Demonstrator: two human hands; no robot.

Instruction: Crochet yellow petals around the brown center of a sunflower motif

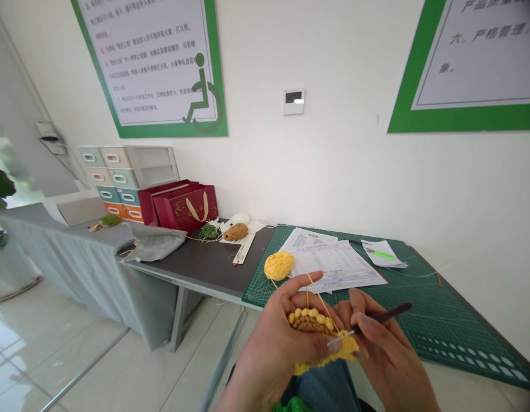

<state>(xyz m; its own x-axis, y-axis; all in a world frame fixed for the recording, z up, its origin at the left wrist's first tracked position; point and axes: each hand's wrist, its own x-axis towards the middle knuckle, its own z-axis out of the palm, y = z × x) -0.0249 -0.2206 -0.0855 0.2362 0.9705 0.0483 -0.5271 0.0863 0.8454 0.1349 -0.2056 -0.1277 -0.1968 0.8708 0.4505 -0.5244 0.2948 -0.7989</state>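
My left hand (276,337) is closed around a yellow and brown crochet piece (312,320), its thumb pressing the front and its index finger stretched out. A strand of yellow yarn runs over that finger down to the work. In my right hand (385,343) is a crochet hook (389,314) with a dark handle, held between thumb and fingers. The hook's metal shaft lies across the yellow edge of the piece, near my left thumb. Behind my left hand a ball of yellow yarn (279,265) rests on the green cutting mat (419,315).
Printed sheets (337,263) and a notepad (383,254) with a bright green pen (380,253) lie on the mat. To the left are brown yarn (236,232), green yarn (209,231), a grey cloth bag (155,243), red gift bags (183,206) and a drawer unit (119,177).
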